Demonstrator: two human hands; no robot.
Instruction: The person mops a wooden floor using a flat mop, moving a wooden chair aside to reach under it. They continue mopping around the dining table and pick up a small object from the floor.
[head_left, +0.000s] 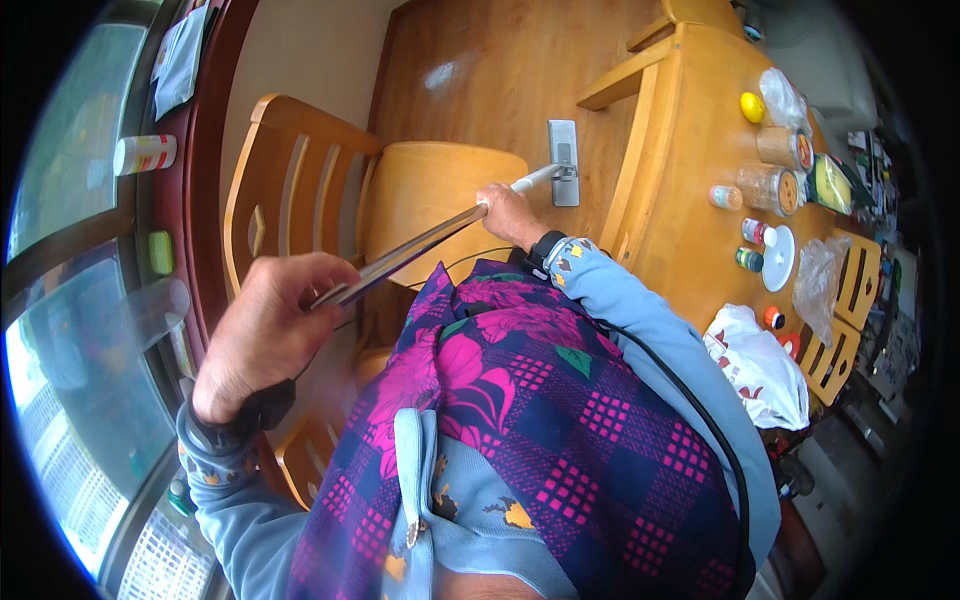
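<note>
A flat mop with a long pole (420, 251) slants across the view in front of my apron. My left hand (281, 315) curls around the near end of the pole, a little blurred. Farther along, my right hand (504, 212) grips the shaft near its white lower section. The mop's grey rectangular head (564, 142) lies flat on the wooden floor (487, 82), between a wooden chair (450, 169) and a wooden table (697, 165). The pole passes above the chair's seat.
Jars (765, 187), a yellow lemon-like item (752, 107), small bottles and a white plastic bag (754, 367) stand on the table at right. A dark red windowsill (199, 195) with a white bottle (146, 154) runs along the left. A black cable (675, 367) hangs along my right sleeve.
</note>
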